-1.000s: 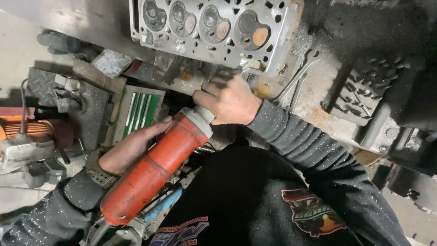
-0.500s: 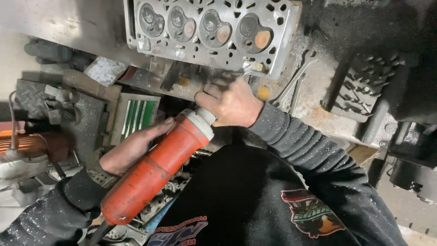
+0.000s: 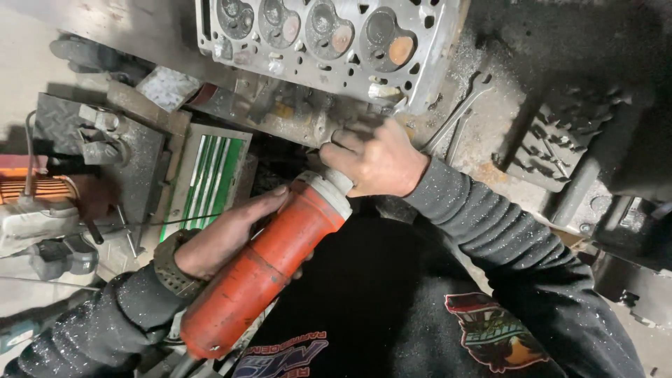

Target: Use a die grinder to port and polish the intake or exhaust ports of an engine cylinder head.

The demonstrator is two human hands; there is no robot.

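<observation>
- The left hand [image 3: 227,234] is wrapped around the body of a red die grinder [image 3: 269,262], fingers curled under it, thumb lying along the top.
- The right hand [image 3: 374,164] is closed over the tool's pale grey nose, knuckles up; its fingertips are blurred, so exactly what they pinch I cannot tell.
- The grinder slants from below the left wrist up to the right palm, its front end hidden beneath that hand.
- Just beyond the right hand's fingers sits an aluminium cylinder head [image 3: 329,38] (combustion chambers and valves facing up), resting on a grimy bench [image 3: 504,91].
- Past the left hand's knuckles lies a green tool case [image 3: 210,178].
- Right of the right hand, a wrench [image 3: 458,112] lies on the bench.
</observation>
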